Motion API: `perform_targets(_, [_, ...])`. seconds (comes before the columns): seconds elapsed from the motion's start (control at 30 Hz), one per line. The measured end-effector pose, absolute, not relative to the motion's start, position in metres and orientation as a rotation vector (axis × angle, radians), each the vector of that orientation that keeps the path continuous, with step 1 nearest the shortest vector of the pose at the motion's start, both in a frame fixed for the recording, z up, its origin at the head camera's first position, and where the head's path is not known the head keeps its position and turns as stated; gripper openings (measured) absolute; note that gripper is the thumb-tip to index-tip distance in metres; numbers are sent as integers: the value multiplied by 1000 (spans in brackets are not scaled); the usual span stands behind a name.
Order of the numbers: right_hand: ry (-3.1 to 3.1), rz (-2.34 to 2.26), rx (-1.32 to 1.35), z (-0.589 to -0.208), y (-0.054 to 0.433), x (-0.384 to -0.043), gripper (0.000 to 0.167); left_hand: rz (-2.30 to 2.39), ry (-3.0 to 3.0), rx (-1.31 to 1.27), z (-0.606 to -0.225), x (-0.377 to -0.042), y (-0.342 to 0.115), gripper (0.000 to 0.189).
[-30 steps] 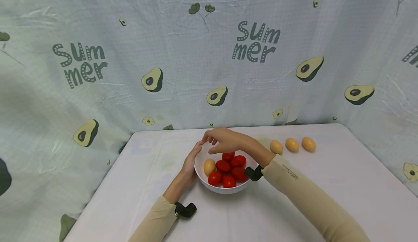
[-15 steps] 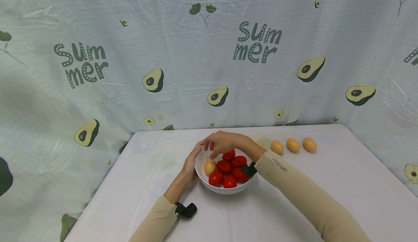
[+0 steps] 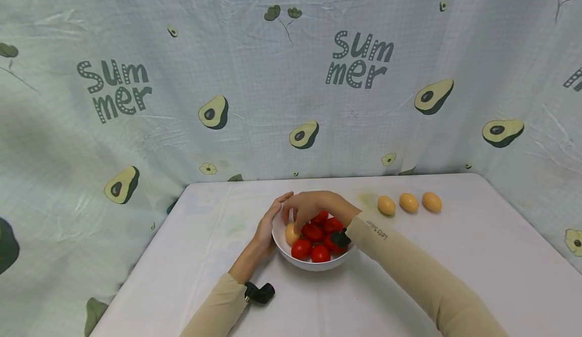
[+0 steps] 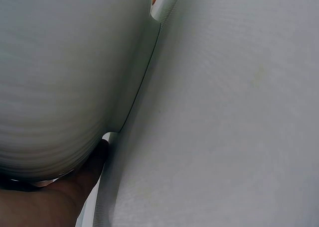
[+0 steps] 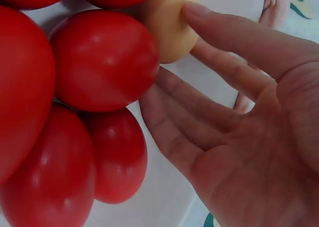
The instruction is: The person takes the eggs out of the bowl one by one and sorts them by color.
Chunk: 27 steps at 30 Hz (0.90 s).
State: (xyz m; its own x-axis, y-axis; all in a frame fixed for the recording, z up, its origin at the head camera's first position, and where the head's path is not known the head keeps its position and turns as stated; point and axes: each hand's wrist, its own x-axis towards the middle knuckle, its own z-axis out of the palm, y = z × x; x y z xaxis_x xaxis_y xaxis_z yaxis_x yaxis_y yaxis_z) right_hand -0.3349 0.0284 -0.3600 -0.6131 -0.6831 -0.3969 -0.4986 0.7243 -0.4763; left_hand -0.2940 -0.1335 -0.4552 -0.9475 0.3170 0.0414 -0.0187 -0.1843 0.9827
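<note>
Yellow egg (image 3: 291, 236) lies inside the white bowl (image 3: 313, 266), toward the bowl's left wall, not yet out of it. Of the person's two hands, the left hand (image 3: 267, 226) rests along the bowl's outer left side, its fingers laid fairly straight by the rim; it grasps no egg and seems to steady the bowl. Next, reaching over the bowl's far side and down into it, comes the right hand (image 3: 306, 205). Its thumb and forefinger stand on either side of the yellow egg in a pinch, while its other fingers spread loosely beside a red one; how firm the pinch is cannot be told.

Right of that egg, six red eggs (image 3: 312, 232) show in the bowl, clustered close together, one partly covered by the camera (image 3: 340, 238) on the right wrist. Farther right, well apart from the bowl, three more yellow eggs (image 3: 408, 202) form a row on the white surface (image 3: 477, 236), untouched by either hand.

Judged by how things lie, the work looks most of the way along: three of the four visible yellow ones are outside the bowl, and one inside appears left.
</note>
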Motion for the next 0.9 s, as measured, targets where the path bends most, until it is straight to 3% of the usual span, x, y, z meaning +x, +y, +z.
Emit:
perform_targets(0.43, [2418, -257, -967, -368, 21, -334, 23, 2230, 1844, 337, -454, -293, -134, 53])
perform_targets(0.9, [2357, -541, -1012, -366, 34, -335, 32, 2238, 1820, 352, -455, -293, -135, 53])
